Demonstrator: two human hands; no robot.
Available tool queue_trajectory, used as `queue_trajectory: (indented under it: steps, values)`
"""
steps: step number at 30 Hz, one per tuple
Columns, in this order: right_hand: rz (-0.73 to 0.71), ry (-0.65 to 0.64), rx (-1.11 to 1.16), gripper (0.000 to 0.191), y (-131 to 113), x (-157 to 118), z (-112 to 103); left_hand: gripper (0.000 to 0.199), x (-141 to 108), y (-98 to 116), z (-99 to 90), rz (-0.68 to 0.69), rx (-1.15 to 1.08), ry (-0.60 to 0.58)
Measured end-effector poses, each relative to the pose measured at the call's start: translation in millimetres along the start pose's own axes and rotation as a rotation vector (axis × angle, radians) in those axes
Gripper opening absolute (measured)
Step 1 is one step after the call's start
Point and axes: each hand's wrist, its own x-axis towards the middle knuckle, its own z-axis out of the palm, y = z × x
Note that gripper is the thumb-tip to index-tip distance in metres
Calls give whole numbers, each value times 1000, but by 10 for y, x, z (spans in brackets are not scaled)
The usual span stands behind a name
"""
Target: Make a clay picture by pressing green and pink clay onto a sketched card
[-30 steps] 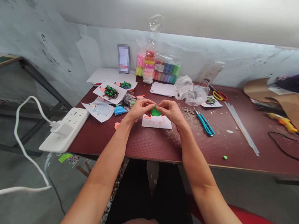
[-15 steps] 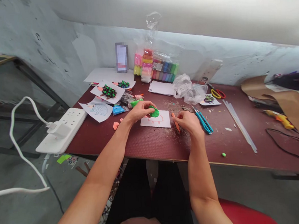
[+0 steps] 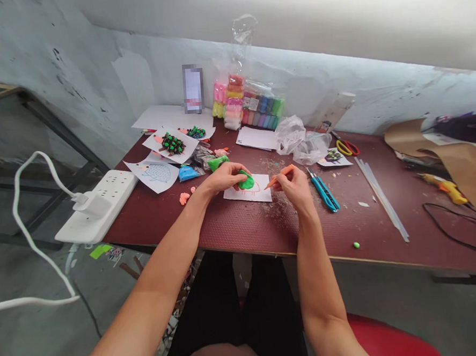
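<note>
Between the fingers of my left hand [image 3: 227, 178] is a flattened lump of green modelling clay [image 3: 245, 180], held over a white paper [image 3: 239, 195]. An orange outline drawing with short legs shows on that paper, partly hidden by the clay and fingers. My right hand [image 3: 296, 186] grips an orange marker [image 3: 276, 179], its pointed end toward the paper's right edge. A teal box cutter [image 3: 324, 191] lies just right of this hand. Behind my left hand sits more green clay [image 3: 217, 162] in a wrapper. Pink clay bits [image 3: 184, 198] lie to its left.
A white power strip [image 3: 97, 208] stands at the table's left edge. Hedgehog pictures [image 3: 173, 143] lie back left, near packs of coloured clay [image 3: 263, 105]. Scissors [image 3: 347, 147], clear glue sticks [image 3: 381, 199] and a yellow glue gun [image 3: 444, 187] are on the right.
My right hand has lifted the orange marker from beside the paper and turned it, so its tip points left at the paper. My left hand keeps the green clay in nearly the same place.
</note>
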Motion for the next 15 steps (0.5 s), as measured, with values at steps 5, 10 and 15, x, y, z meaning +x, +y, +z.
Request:
queue_trajectory:
  steps: [5, 10, 15]
  values:
    - [-35, 26, -29, 13, 17, -42, 108, 10, -14, 25, 19, -85, -7, -40]
    - [-111, 31, -126, 10, 37, -51, 126, 10, -14, 36, 31, -124, -13, -32]
    - [-124, 11, -177, 11, 49, -58, 140, 10, -27, 48, 30, -117, -15, -35]
